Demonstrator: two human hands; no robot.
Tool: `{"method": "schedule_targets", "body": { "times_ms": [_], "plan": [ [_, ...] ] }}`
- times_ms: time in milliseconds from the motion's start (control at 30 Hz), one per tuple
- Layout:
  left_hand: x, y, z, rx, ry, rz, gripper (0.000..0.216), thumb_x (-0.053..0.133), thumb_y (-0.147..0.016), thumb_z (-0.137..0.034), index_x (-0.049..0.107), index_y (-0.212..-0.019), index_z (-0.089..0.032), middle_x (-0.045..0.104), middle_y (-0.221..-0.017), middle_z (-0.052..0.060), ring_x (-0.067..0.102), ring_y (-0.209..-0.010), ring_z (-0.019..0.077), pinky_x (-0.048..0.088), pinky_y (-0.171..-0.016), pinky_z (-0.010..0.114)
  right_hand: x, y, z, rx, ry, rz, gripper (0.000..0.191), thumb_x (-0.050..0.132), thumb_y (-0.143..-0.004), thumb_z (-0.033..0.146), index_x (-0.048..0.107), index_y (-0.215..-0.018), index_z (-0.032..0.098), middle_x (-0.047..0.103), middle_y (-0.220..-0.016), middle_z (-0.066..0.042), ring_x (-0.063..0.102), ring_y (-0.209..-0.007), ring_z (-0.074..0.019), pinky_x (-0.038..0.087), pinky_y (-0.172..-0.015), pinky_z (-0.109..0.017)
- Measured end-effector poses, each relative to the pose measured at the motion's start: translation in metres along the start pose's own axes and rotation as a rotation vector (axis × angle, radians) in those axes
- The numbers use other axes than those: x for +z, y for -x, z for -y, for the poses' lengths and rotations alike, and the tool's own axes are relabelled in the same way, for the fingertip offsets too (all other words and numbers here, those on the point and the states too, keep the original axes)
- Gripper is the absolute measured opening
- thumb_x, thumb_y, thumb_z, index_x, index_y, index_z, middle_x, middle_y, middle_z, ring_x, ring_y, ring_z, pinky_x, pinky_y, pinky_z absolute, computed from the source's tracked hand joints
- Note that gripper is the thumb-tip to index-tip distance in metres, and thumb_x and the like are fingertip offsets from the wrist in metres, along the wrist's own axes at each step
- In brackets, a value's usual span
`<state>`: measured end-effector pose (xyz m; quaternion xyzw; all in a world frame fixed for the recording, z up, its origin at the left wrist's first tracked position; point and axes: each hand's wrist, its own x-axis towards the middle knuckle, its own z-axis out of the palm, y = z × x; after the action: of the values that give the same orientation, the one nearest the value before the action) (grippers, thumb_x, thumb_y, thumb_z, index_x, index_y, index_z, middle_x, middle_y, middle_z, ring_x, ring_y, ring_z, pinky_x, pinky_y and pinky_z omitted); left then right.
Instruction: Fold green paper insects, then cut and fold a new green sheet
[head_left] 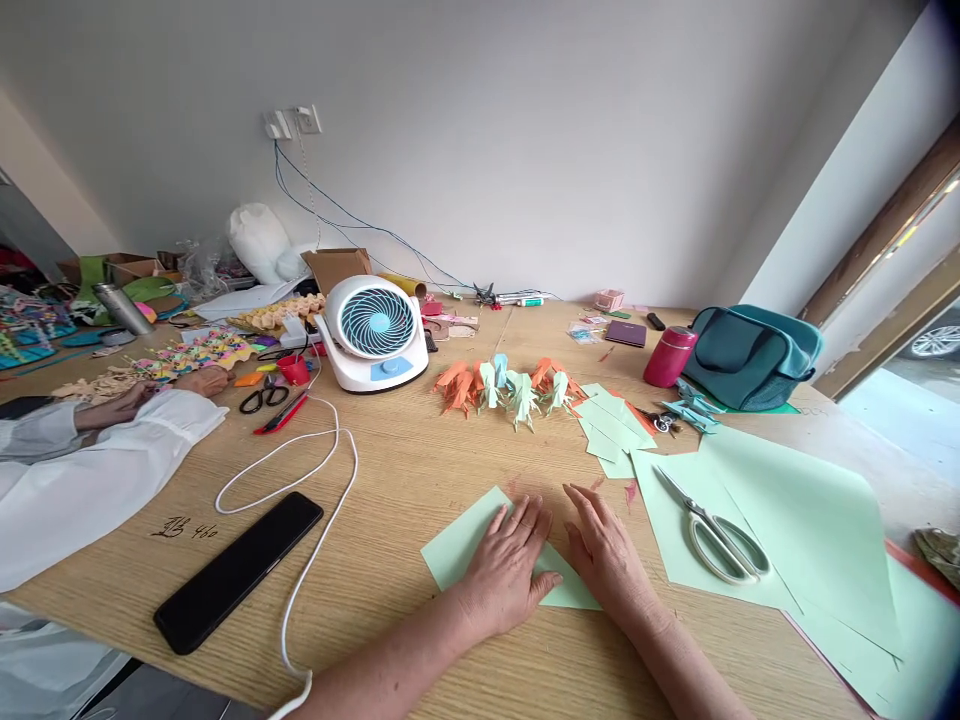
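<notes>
A sheet of light green paper [461,540] lies on the table in front of me, partly covered by my hands. My left hand [506,565] presses flat on it with the fingers stretched out. To the right, my right hand [607,550] rests at the sheet's right side, its fingers extended and nothing in its grasp. Beyond the sheet stands a cluster of folded paper figures [523,400] in orange, pale green and blue. White-handled scissors [724,545] lie on larger green sheets [810,530] at the right.
Left of me are a black phone [240,570] with a white cable [352,470] and a white fan [375,335]. A co-worker's sleeves [127,450] reach in from the left. Smaller green pieces [615,420], a pink tumbler [670,357] and a teal bag [754,360] stand or lie at the back right.
</notes>
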<state>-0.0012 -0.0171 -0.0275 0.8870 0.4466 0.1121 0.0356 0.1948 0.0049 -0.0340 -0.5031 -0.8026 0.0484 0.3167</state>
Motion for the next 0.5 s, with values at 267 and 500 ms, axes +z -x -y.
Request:
{"method": "schedule_targets", "body": {
  "times_ms": [267,500],
  "plan": [
    [0.001,-0.001,-0.003,-0.045,0.083,0.004,0.074,0.045,-0.094,-0.047,0.016,-0.155,-0.016,0.015,-0.161,0.012,0.015,-0.148,0.0311,0.021,-0.119,0.052,0.001,0.000,-0.010,0.128,-0.083,0.015,0.039,0.036,-0.097,0.023,0.042,-0.136,0.022,0.060,-0.123,-0.012,0.062,-0.112,-0.0230,0.055,-0.092,-0.039],
    [0.012,-0.006,-0.007,0.024,0.210,0.056,0.078,0.043,-0.093,-0.053,0.017,-0.154,-0.012,0.021,-0.158,0.017,0.016,-0.148,0.0346,0.024,-0.117,0.053,-0.002,0.018,-0.015,0.125,-0.030,0.087,0.046,0.041,-0.098,0.031,0.037,-0.143,0.028,0.058,-0.134,-0.009,0.059,-0.121,-0.0233,0.056,-0.095,-0.036]
  ]
}}
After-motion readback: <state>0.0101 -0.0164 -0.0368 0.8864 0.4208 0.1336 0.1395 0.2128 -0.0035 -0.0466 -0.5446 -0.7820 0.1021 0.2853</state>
